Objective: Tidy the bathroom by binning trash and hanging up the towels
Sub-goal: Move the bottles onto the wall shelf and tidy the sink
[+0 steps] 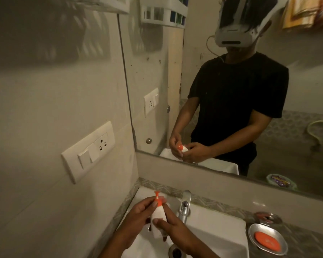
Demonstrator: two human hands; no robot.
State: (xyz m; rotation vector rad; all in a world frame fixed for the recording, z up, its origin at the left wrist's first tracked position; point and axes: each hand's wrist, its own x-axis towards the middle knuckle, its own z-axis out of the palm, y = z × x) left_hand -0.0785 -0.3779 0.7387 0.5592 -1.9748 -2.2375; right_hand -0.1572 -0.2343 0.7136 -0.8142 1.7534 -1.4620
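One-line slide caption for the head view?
Over the white sink, both hands hold a white pump bottle: left hand at its orange pump, right hand round its body.

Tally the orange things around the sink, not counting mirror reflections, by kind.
Pump top on the white bottle, held by left hand and right hand: 1
Soap bar in the steel dish: 1
Total: 2
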